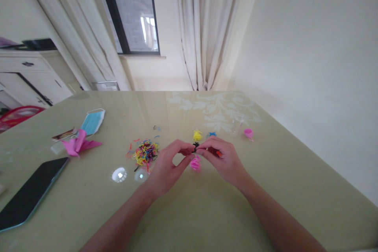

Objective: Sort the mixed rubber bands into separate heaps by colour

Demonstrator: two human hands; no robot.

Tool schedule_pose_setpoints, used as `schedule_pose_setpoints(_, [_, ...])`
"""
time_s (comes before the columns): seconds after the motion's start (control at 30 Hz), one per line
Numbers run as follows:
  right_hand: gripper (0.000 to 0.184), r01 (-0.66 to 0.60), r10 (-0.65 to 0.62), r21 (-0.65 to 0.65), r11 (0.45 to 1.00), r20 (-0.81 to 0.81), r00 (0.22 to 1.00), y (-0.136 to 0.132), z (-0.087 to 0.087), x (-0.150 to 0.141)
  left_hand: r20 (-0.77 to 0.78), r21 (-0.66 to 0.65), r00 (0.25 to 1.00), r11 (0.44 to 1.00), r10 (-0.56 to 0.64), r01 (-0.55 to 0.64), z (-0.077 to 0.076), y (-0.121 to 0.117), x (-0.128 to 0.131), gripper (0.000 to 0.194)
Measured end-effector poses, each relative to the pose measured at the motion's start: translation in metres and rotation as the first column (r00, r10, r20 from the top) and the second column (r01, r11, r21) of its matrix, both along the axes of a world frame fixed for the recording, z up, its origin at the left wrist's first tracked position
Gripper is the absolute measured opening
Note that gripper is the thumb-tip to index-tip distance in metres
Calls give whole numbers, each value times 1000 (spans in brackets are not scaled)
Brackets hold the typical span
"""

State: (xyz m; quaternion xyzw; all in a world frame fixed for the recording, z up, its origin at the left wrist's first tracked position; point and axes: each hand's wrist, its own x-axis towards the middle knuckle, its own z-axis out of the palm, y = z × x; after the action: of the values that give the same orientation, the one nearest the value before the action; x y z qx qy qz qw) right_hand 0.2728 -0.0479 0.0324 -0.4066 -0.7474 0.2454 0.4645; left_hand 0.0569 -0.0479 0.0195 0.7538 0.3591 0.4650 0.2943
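My left hand (173, 164) and my right hand (226, 160) meet over the middle of the table, fingertips pinched at a small bunch of black rubber bands (195, 146). How many bands lie between the fingers is too small to tell. Just below the fingertips sits a heap of pink bands (195, 164). Yellow bands (197, 135) and blue bands (212, 134) lie beyond the hands. Some red bands (218, 153) show partly behind my right fingers. Left of my left hand spreads a mixed multicoloured pile of rubber bands (145, 152).
On the left of the glossy table (189, 220) are a phone (32, 193), a pink folded paper bird (79, 143) and a blue face mask (93, 122). A pink funnel-like cup (248, 134) and a clear container (237, 123) stand right. A wall borders the right edge.
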Motion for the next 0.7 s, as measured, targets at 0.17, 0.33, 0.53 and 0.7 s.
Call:
schedule_pose_setpoints(0.17, [27, -43, 41, -59, 997, -44, 998, -1, 1, 0, 19, 45, 999, 998, 45, -46, 0, 1, -2, 10])
schedule_pose_setpoints(0.33, [32, -200, 154, -252, 947, -191, 969, -5, 8, 1, 131, -71, 991, 997, 7, 2, 1, 0, -4, 13])
schedule_pose_setpoints(0.53, [37, -313, 195, -359, 879, -328, 924, -9, 16, 1, 188, -121, 981, 991, -37, 61, 3, -6, -3, 17])
schedule_pose_setpoints(0.7, [40, -267, 142, -378, 887, -328, 934, -5, 14, 1, 100, -90, 995, 996, 2, 7, 6, 2, -9, 23])
